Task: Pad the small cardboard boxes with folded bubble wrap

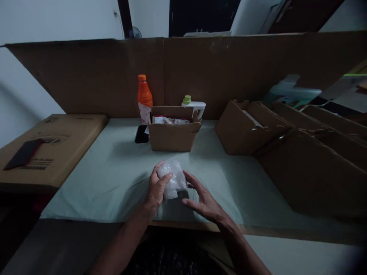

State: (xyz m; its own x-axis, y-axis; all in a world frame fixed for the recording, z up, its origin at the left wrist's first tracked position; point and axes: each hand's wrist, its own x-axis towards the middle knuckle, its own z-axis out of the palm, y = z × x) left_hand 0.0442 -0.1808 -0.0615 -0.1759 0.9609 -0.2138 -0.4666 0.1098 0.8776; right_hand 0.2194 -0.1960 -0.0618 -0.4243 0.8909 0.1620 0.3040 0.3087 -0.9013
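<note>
A bundle of clear bubble wrap (174, 179) is held over the front of the cloth-covered table. My left hand (157, 187) grips its left side, thumb lying across the front. Whatever the wrap may contain cannot be made out. My right hand (202, 198) is at the right of the bundle with thumb and fingers spread apart; its fingertips come close to the wrap's edge, and I cannot tell whether they touch. Below the wrap, between the hands, a dark flat patch (182, 194) shows, partly hidden.
Beyond my hands stands an open cardboard box (173, 137) with packets inside. Near it are an orange bottle (145, 95), a black phone (141, 134) and a white jug with green cap (195, 104). More open boxes (241, 130) line the right; a flat carton (51, 149) lies left.
</note>
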